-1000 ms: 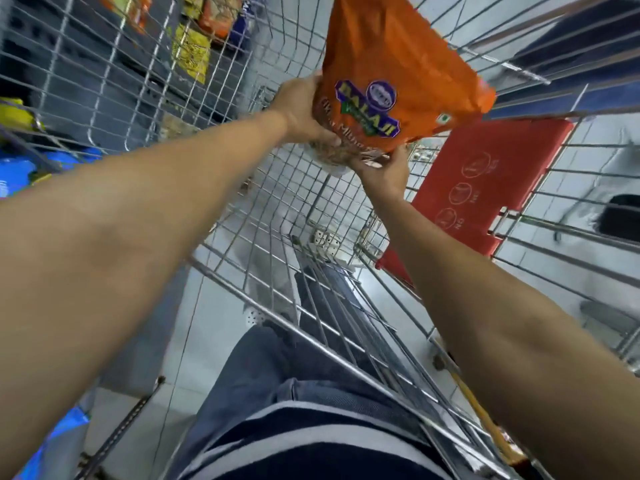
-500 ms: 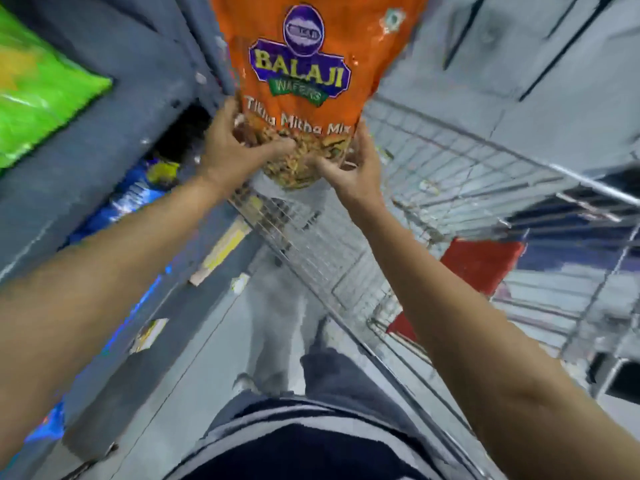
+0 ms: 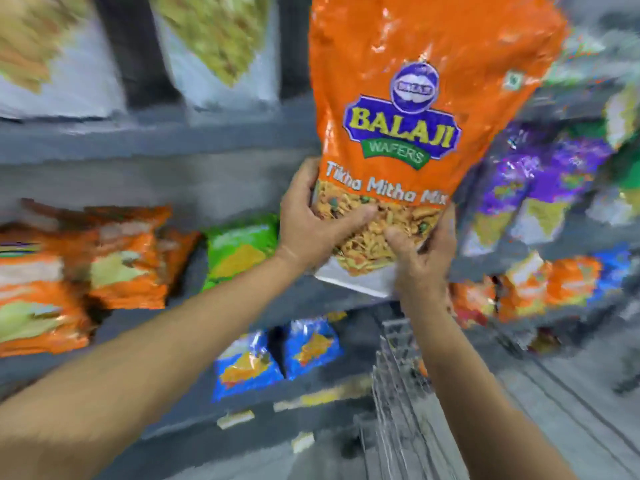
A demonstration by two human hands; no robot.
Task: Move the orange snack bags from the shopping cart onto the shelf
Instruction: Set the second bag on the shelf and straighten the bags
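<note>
A large orange snack bag (image 3: 415, 64) marked Balaji Wafers is held upright in front of the grey shelf (image 3: 156, 140). My left hand (image 3: 311, 223) grips its lower left corner and my right hand (image 3: 422, 258) grips its lower right corner. The bag's bottom edge hangs at the height of the middle shelf board. Only a corner of the wire shopping cart (image 3: 394, 375) shows, below my right forearm. More orange bags (image 3: 104, 261) lie on the middle shelf at left.
White bags with yellow snacks (image 3: 214, 46) stand on the upper shelf. A green bag (image 3: 242, 251) sits left of my hands, blue bags (image 3: 277, 355) lie on the lower shelf, and purple bags (image 3: 540, 188) and mixed orange packs (image 3: 540, 289) fill the right. The view is blurred.
Both hands have carried the orange bag up out of the cart and over to the shelf. My view has swung from the cart to the shelves.
</note>
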